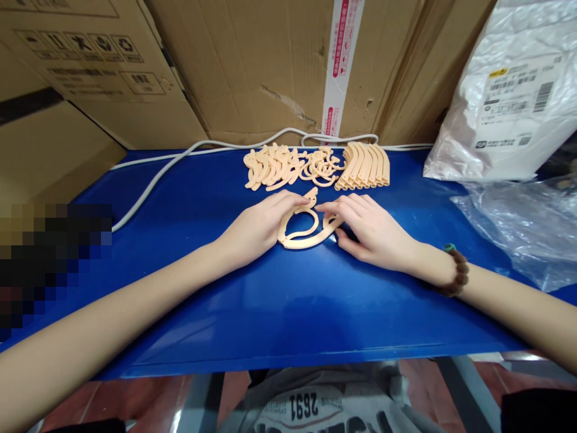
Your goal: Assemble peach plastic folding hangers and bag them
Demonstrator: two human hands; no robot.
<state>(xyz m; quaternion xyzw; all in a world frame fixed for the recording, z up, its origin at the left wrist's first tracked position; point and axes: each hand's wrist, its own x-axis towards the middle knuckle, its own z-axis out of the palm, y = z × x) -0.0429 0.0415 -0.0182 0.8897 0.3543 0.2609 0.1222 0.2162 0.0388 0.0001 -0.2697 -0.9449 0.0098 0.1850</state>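
A peach-coloured plastic piece with curved arms and a hook (303,231) lies flat on the blue table top (270,313) between my hands. My left hand (261,225) presses on its left arc with the fingers bent over it. My right hand (367,231) pinches its right arm with fingertips together. Farther back lie three groups of the same peach parts: a loose heap of curved pieces (270,167), a tangle of small hooked rings (321,167), and a neat row of long curved strips (365,165).
A white cable (153,180) runs along the table's back and left. Cardboard boxes (252,66) form a wall behind. A white plastic mailer bag (505,96) and clear plastic film (527,228) sit at the right. A bead bracelet (457,273) circles my right wrist.
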